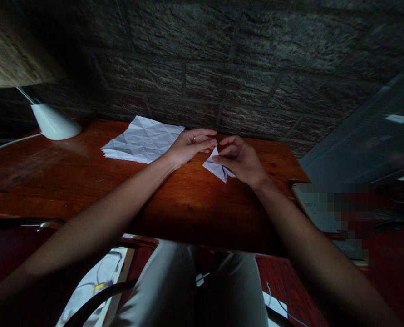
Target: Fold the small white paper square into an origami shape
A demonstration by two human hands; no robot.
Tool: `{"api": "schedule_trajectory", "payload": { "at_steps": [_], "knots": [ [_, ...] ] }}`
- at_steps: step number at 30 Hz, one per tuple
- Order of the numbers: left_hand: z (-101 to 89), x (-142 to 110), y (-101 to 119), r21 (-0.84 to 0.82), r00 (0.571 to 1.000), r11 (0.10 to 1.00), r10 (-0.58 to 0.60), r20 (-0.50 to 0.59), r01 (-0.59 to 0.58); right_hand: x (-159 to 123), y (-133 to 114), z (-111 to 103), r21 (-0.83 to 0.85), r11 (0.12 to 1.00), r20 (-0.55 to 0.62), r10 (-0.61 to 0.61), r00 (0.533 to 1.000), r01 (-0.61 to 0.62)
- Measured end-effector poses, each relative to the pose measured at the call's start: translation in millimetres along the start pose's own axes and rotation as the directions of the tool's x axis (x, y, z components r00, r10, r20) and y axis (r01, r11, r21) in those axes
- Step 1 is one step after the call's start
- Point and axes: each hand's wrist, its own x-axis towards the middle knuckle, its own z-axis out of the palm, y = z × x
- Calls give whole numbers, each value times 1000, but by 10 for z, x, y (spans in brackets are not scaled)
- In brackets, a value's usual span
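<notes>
A small folded white paper piece (217, 169) lies on the reddish wooden table (86, 177), its upper tip raised between my two hands. My left hand (189, 146), with a ring on one finger, pinches that tip with fingers pressed together. My right hand (240, 159) curls over the paper's right side, fingertips pinching the same fold. The paper's lower point sticks out toward me below my right hand.
A creased white sheet (142, 140) lies flat at the back, left of my left hand. A white lamp base (55, 121) with a cord stands at the far left, under a lampshade (11, 50). A dark brick wall (243, 59) runs behind the table. My legs show below the near table edge.
</notes>
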Motion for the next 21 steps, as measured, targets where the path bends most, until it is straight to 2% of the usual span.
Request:
{"api": "schedule_trajectory", "payload": {
  "at_steps": [14, 21],
  "knots": [
    [25, -42, 51, 61, 999, 998, 5, 53, -8, 0, 6, 6, 26, 1000, -3, -12, 1000, 12],
    [14, -38, 28, 76, 996, 996, -56, 70, 51, 0, -14, -15, 20, 1000, -18, -2, 1000, 3]
  ]
}}
